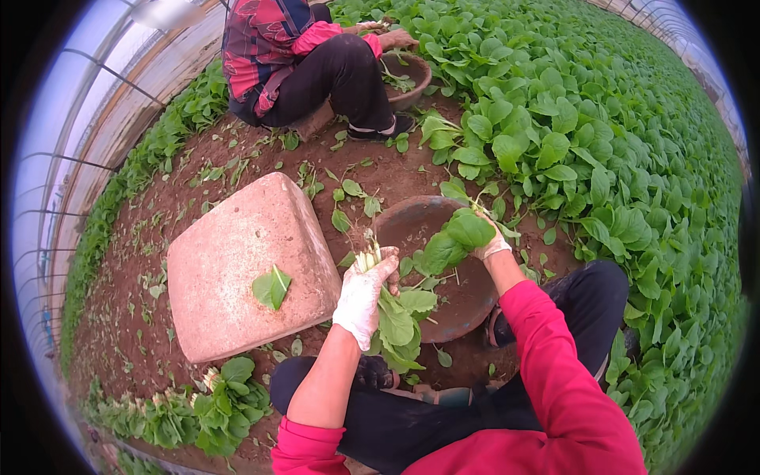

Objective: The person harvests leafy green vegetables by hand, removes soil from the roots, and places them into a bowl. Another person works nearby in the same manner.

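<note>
My left hand [365, 297], in a soiled white glove, is closed around a bunch of leafy greens [396, 323]. The pale stems and roots stick up past the fingers, and the leaves hang down toward my knees. My right hand [493, 238], gloved too, grips a few loose green plants [454, 237] over the right side of a round basin [478, 285]. Those leaves hide part of the fingers. Dirt and scattered leaf bits lie in the basin, which stands on the soil between my feet.
A foam-like block [237, 255] with a torn leaf [272, 288] on top stands at left. Bundled greens [231, 404] lie in a row at lower left. Dense growing greens [564, 136] fill the right. A co-worker [309, 65] sits ahead beside another basin [418, 89].
</note>
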`<state>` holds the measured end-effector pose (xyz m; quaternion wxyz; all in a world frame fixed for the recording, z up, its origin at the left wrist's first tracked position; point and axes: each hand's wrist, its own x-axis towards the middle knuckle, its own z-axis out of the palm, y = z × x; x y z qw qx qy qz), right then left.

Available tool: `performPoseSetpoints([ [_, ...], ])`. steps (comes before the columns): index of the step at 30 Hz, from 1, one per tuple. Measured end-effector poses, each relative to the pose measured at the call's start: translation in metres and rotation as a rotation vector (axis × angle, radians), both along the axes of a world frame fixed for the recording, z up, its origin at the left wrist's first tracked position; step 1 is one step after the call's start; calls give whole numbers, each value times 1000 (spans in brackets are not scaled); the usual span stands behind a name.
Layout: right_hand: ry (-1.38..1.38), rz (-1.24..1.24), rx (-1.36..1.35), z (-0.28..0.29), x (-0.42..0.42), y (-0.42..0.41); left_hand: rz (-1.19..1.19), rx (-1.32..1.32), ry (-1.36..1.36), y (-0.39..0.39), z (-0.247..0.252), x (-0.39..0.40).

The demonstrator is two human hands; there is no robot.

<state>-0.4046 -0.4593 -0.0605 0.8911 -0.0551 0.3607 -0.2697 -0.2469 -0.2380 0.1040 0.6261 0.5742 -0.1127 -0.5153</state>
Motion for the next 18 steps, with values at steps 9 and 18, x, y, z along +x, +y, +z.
performPoseSetpoints([
  [9,89,255,-585,115,30,32,16,24,-200,-15,5,-5],
  [18,-100,119,-472,137,60,103,-258,-50,-311,-17,-5,-18],
])
